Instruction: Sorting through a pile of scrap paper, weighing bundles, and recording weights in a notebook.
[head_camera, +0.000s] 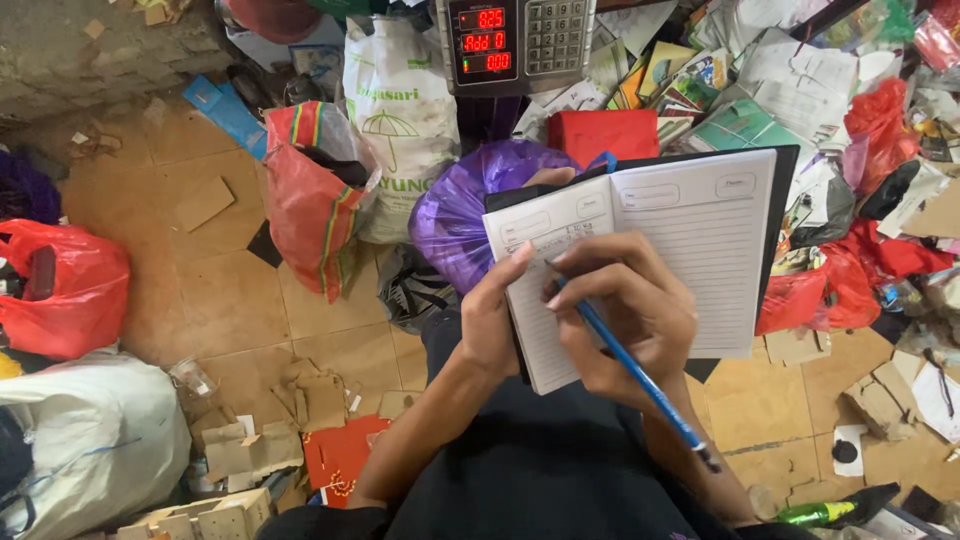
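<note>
Holding: the left hand (490, 320) supports an open lined notebook (650, 250) from below, thumb pressed on the left page, grip closed on the notebook
Right hand: the right hand (625, 315) pinches a blue pen (640, 375), grip closed around it, fingers curled, the tip touching the left page near its upper part
Notebook: raised over the lap, tilted, black cover showing at the top and right edges; faint writing sits at the head of the left page, the right page is blank
Behind the notebook: a purple plastic bag (455, 210) bulges just beside its left edge, with a red folder (600, 130) above
Scale: a digital weighing scale (515, 40) with 3 red readouts and a keypad at the top
Floor: the tan tiled floor (220, 290) carries torn cardboard (300, 400), a red striped bag (310, 210), a white printed sack (395, 110) and a red plastic bag (60, 290)
Right side: a heap of loose papers (800, 80) and red bags
</note>
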